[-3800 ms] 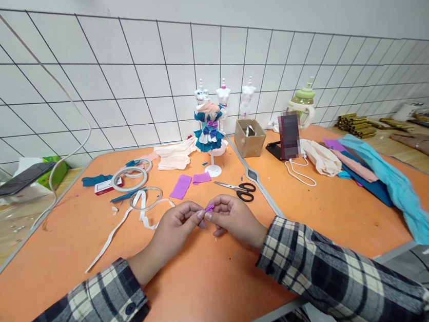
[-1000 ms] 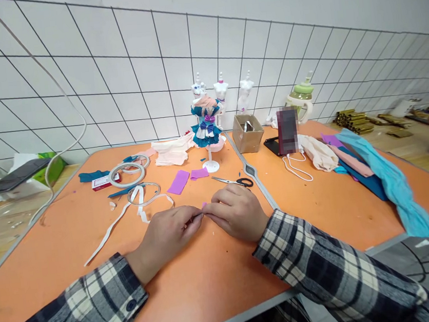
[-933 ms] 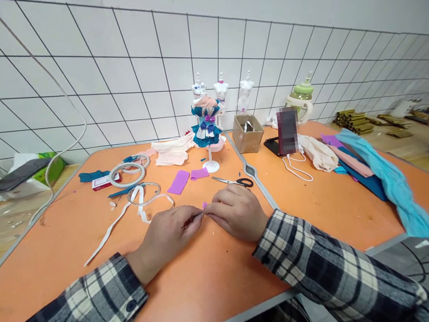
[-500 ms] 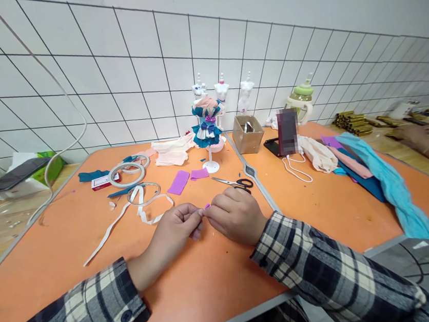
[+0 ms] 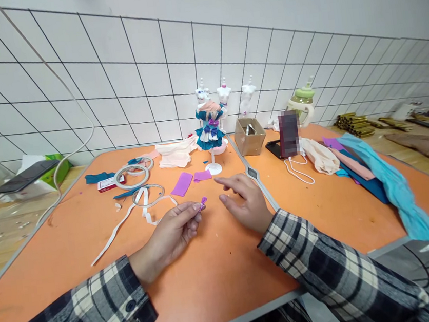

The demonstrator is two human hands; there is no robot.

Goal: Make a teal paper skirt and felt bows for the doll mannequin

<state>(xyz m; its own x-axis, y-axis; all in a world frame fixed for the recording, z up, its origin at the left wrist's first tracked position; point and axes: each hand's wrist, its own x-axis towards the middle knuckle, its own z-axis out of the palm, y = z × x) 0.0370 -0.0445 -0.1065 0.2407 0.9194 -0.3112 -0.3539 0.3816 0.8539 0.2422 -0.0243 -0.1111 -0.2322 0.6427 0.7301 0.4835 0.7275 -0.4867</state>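
Observation:
A small gathered purple piece (image 5: 203,201) is pinched between the thumb and fingers of my left hand (image 5: 174,233). My right hand (image 5: 244,201) is apart from it, thumb and forefinger spread, holding nothing. Beyond my hands lie a purple rectangle (image 5: 182,184) and a smaller purple strip (image 5: 202,176). Behind them a small dress form wears a teal and white ruffled dress (image 5: 210,130) with bows. A white ribbon (image 5: 114,233) curls left of my left hand. The scissors are hidden behind my right hand.
Tape rings (image 5: 131,175) and teal scraps (image 5: 99,177) lie at left. A cardboard box (image 5: 249,136), a phone on a stand (image 5: 289,134) and a green-topped bottle (image 5: 303,104) stand behind. Cloth strips (image 5: 390,177) hang over the right edge. Another person's arm (image 5: 426,147) rests at far right.
My right hand has let go, moved away to the right and opened. The purple piece now shows at my left fingertips. The view has shifted slightly.

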